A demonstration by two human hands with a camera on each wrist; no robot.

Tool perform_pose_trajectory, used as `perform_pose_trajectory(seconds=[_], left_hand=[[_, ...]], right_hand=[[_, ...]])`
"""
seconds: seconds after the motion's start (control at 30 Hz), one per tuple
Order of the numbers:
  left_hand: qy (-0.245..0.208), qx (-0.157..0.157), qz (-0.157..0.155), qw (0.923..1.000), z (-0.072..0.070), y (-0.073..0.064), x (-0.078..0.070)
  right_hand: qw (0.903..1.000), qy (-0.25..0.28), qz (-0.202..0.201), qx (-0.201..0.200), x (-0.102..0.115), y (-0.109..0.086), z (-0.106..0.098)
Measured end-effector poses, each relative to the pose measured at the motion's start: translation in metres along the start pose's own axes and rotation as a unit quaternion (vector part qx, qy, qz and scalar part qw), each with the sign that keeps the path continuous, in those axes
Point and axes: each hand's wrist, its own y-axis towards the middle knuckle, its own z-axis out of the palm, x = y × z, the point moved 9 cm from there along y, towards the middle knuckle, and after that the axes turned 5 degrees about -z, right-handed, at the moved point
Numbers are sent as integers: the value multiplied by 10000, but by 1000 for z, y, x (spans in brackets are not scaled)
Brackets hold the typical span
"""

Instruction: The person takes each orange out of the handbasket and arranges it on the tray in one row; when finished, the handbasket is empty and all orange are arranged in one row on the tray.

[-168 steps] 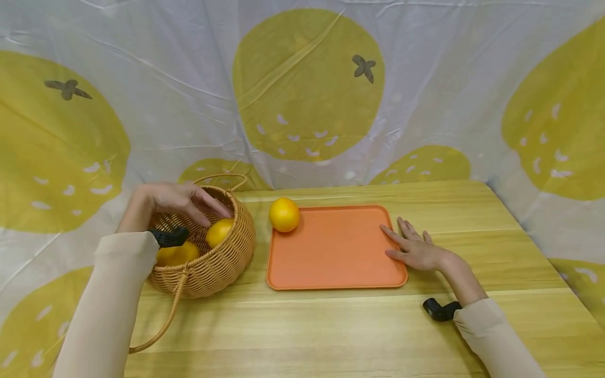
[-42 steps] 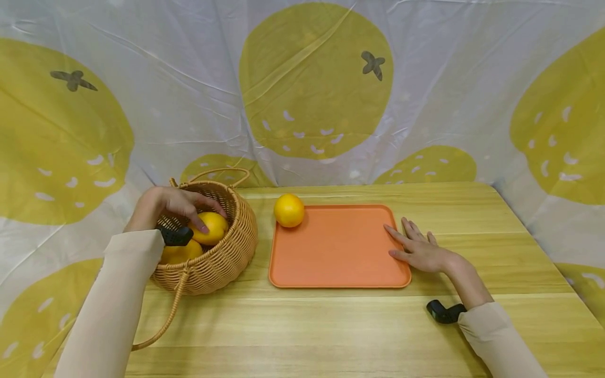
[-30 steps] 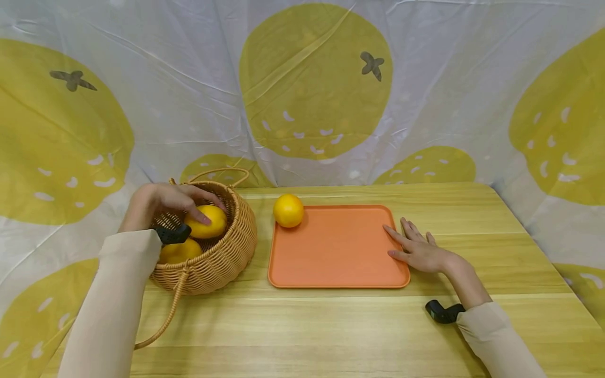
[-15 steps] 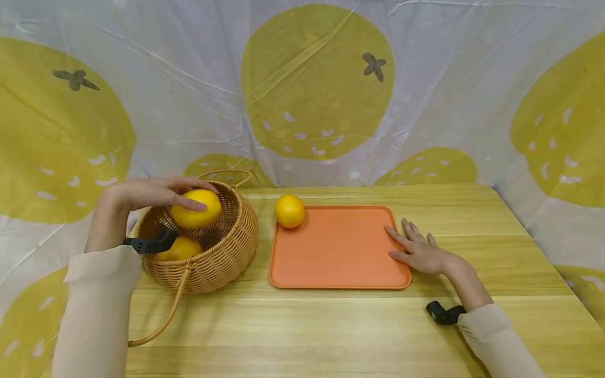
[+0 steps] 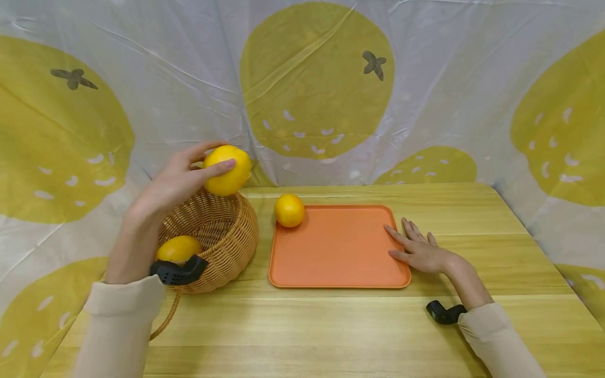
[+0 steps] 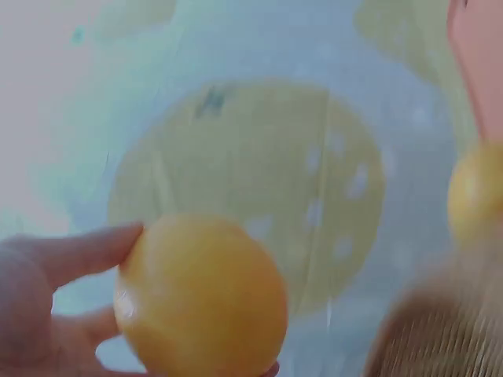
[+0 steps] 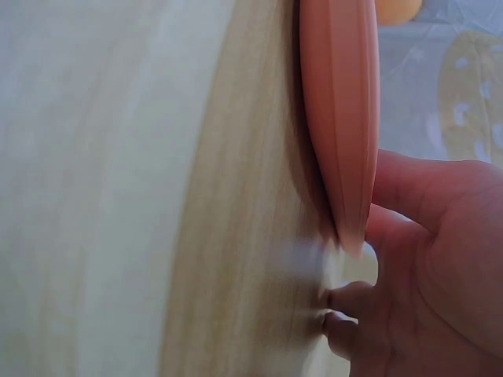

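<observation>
My left hand (image 5: 172, 181) grips an orange (image 5: 229, 170) above the far side of the wicker basket (image 5: 236, 252), the thumb lying across its near face. In the left wrist view, the fingers curve round the side of this orange (image 6: 206, 298). Another orange-yellow fruit (image 5: 179, 248) lies in the basket, partly hidden by its rim. At the tray's far left corner sits a second orange (image 5: 289, 210). My right hand (image 5: 423, 253) lies with spread, straight fingers at the right edge of the orange tray (image 5: 340, 252), fingertips on its rim.
The wooden table (image 5: 302, 331) runs up to a white cloth backdrop (image 5: 425, 68) printed with big yellow fruit. One basket handle (image 5: 167, 317) hangs toward the table's front. A black wrist device (image 5: 179, 270) overlaps the basket's near rim.
My left hand has taken hold of the orange inside the basket, lifted it out and carried it up and to the right. The right hand and tray have stayed in place.
</observation>
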Motion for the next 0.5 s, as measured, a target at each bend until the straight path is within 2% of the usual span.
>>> perform_pose_trajectory(seconds=[0.1, 0.23, 0.33, 0.4, 0.5], left_hand=[[-145, -70, 261, 9995, 33, 1, -22], [-384, -66, 477, 9981, 84, 9, -38], [-713, -221, 455, 9962, 118, 17, -40], [-842, -431, 413, 9947, 138, 23, -40], [-820, -720, 247, 9937, 165, 31, -37]], right_hand=[[9999, -72, 140, 70, 2, -2, -2], [10000, 44, 33, -22, -3, -1, -3], [9998, 130, -102, -110, -8, 1, -2], [9997, 156, -161, -122, -10, 2, -1], [9995, 205, -212, -110, -8, 2, -2]])
